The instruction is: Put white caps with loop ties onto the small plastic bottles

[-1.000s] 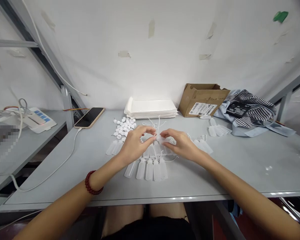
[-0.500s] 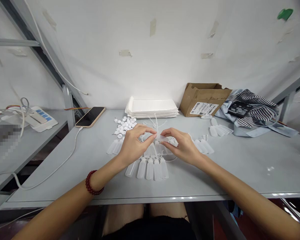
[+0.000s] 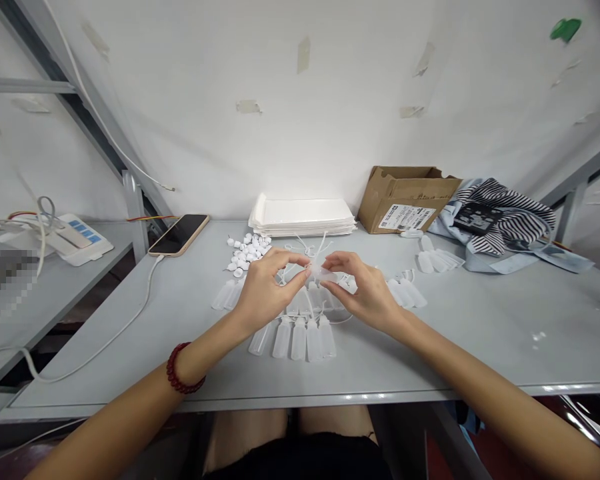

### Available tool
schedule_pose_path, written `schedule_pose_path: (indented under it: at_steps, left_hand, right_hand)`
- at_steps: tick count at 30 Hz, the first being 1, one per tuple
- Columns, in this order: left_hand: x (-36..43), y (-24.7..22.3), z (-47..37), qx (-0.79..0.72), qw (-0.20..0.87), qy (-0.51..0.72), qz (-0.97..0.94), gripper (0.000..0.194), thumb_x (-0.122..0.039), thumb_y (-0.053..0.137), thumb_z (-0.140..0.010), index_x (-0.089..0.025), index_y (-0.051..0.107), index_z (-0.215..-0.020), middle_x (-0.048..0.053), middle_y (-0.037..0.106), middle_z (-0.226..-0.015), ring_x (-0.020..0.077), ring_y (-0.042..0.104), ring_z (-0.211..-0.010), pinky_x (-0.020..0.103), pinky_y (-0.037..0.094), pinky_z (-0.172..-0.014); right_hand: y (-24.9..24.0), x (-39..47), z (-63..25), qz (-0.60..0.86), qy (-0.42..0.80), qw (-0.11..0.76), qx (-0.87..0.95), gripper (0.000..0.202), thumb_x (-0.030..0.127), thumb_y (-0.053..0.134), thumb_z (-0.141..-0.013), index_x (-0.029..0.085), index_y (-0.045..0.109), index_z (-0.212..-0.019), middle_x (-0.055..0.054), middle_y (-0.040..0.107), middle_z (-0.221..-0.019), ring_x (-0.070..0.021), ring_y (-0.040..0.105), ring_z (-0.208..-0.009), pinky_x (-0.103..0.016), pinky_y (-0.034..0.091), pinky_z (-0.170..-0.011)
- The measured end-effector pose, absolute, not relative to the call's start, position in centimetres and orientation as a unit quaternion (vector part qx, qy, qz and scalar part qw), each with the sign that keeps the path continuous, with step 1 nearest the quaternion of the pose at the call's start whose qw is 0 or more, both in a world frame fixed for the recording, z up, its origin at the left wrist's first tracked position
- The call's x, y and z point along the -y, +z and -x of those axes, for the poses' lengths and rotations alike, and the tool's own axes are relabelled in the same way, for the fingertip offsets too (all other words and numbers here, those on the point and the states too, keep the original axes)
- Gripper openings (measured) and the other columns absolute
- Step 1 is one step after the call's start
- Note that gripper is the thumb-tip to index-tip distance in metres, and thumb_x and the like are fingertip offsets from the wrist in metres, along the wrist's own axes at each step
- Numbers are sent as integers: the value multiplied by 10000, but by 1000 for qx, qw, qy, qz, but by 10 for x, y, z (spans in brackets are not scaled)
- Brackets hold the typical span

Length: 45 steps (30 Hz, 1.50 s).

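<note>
Between my hands is a small translucent plastic bottle (image 3: 322, 273), lying roughly sideways, with a thin white string or tube rising near its neck. My left hand (image 3: 269, 285) pinches at the neck end with thumb and forefinger; exactly what those fingertips grip is too small to make out. My right hand (image 3: 363, 288) grips the bottle's body between thumb and fingers. Below them, a row of similar bottles (image 3: 299, 339) lies on the grey table, with white strings at their necks. More bottles (image 3: 406, 292) lie right of my right hand, and others (image 3: 226, 293) left of my left hand.
White caps (image 3: 245, 253) are heaped behind my left hand. A stack of white packets (image 3: 303, 217) and a cardboard box (image 3: 410, 203) stand against the wall. A phone (image 3: 180, 233) on a cable lies left; more bottles (image 3: 437, 257) and striped cloth (image 3: 515, 213) lie right.
The held bottle has shifted slightly left with my left fingertips, and the string by it now leans to the right. Both hands keep nearly the same place.
</note>
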<state>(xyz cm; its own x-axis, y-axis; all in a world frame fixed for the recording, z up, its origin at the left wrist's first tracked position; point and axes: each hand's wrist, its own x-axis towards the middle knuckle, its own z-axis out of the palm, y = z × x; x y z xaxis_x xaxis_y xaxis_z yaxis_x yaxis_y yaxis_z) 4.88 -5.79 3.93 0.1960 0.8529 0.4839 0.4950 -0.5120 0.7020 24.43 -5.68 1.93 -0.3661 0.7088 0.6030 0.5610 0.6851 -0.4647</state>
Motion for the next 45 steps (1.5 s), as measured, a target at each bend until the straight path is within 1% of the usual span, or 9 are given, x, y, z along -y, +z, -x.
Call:
schedule_pose_path:
  at_steps: [5, 9, 11, 18, 24, 28, 33, 39, 45]
  left_hand:
    - [58, 40, -50, -448, 207, 448, -745, 83, -257, 635, -799, -242, 695, -854, 10, 683, -862, 187, 616, -870, 292, 505, -734]
    - [58, 40, -50, -447, 228, 446, -741, 113, -298, 617, -815, -240, 701, -864, 18, 686, -863, 190, 613, -875, 251, 488, -618]
    - [59, 41, -50, -445, 240, 446, -738, 130, -299, 590, -835, -242, 702, -869, 17, 684, -872, 186, 610, -873, 243, 483, -602]
    - [60, 42, -51, -457, 248, 442, -731, 93, -274, 614, -816, -232, 679, -866, 3, 694, -917, 178, 610, -878, 280, 493, -723]
    - [59, 42, -50, -448, 257, 434, -738, 133, -300, 614, -828, -246, 692, -921, 9, 694, -935, 189, 613, -923, 308, 487, -794]
    - [58, 42, -50, -445, 258, 409, -754, 139, -306, 626, -820, -265, 688, -937, 4, 684, -946, 193, 593, -954, 304, 476, -784]
    - [58, 44, -49, -437, 282, 378, -766, 152, -328, 618, -823, -264, 672, -950, 7, 678, -981, 205, 580, -962, 314, 465, -748]
    - [58, 46, -48, -412, 310, 370, -773, 165, -300, 613, -826, -248, 669, -972, 20, 667, -1013, 211, 575, -990, 326, 476, -759]
    - [59, 45, -48, -376, 301, 400, -780, 191, -236, 604, -831, -223, 671, -1010, 25, 680, -1029, 200, 581, -1024, 371, 448, -911]
  right_hand:
    - [20, 58, -244, 377, 75, 418, 823, 341, 255, 576, -875, 255, 431, -1183, -62, 668, -995, -212, 692, -899, -361, 580, -753]
    - [20, 58, -244, 371, 67, 418, 826, 336, 257, 564, -883, 264, 443, -1196, -62, 665, -1008, -215, 689, -903, -369, 584, -756]
    - [20, 58, -244, 374, 70, 418, 825, 344, 265, 566, -883, 269, 443, -1204, -62, 664, -1012, -218, 690, -901, -376, 585, -757]
    - [20, 59, -244, 373, 63, 422, 824, 343, 238, 583, -871, 246, 446, -1186, -69, 671, -1008, -216, 694, -898, -359, 585, -758]
    - [19, 60, -243, 362, 43, 421, 831, 329, 222, 574, -874, 256, 442, -1174, -67, 665, -1028, -210, 690, -897, -349, 582, -747]
    - [19, 60, -243, 343, 22, 425, 837, 288, 207, 563, -880, 244, 453, -1144, -60, 661, -967, -200, 680, -887, -331, 575, -739]
    - [20, 61, -242, 353, 17, 422, 835, 177, 253, 571, -881, 226, 488, -1034, -49, 653, -899, -188, 669, -810, -315, 567, -687]
    - [20, 61, -243, 333, 28, 439, 834, 169, 259, 603, -863, 211, 493, -982, -40, 636, -862, -161, 646, -750, -259, 539, -592]
    - [24, 65, -241, 332, 83, 429, 836, 247, 232, 611, -857, 221, 513, -1083, -44, 663, -930, -148, 640, -762, -236, 545, -559]
